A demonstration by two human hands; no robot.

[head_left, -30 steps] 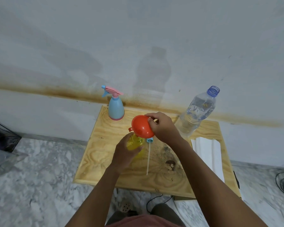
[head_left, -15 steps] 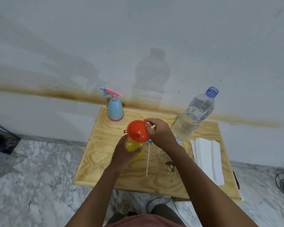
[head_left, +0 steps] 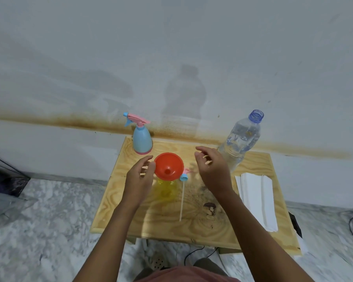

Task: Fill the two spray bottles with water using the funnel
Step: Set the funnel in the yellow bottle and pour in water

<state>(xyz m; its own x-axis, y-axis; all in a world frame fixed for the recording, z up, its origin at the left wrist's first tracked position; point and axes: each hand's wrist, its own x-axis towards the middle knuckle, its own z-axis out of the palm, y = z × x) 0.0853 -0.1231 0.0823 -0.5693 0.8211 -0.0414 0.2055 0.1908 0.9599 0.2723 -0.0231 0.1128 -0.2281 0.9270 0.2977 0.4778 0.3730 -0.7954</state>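
An orange funnel (head_left: 168, 166) sits upright in the neck of a yellow spray bottle (head_left: 166, 190) at the middle of the wooden table (head_left: 192, 226). My left hand (head_left: 140, 180) is just left of the funnel, fingers loosely curved, fingertips at or close to its rim. My right hand (head_left: 212, 169) hovers to the right of the funnel, fingers relaxed, holding nothing. The yellow bottle's sprayer head with its long tube (head_left: 182, 192) lies on the table beside the bottle. A blue spray bottle (head_left: 142, 139) with a pink trigger stands at the back left. An uncapped clear water bottle (head_left: 240, 141) stands at the back right.
A stack of white paper towels (head_left: 257, 200) lies along the table's right side. A stained wall rises directly behind the table. Marble floor surrounds it, with a black cable (head_left: 194, 254) under the front edge and a dark object (head_left: 4, 176) at far left.
The funnel was lowered and set upright into the yellow bottle's neck. My right hand let go of it and drew away right; my left hand released the bottle.
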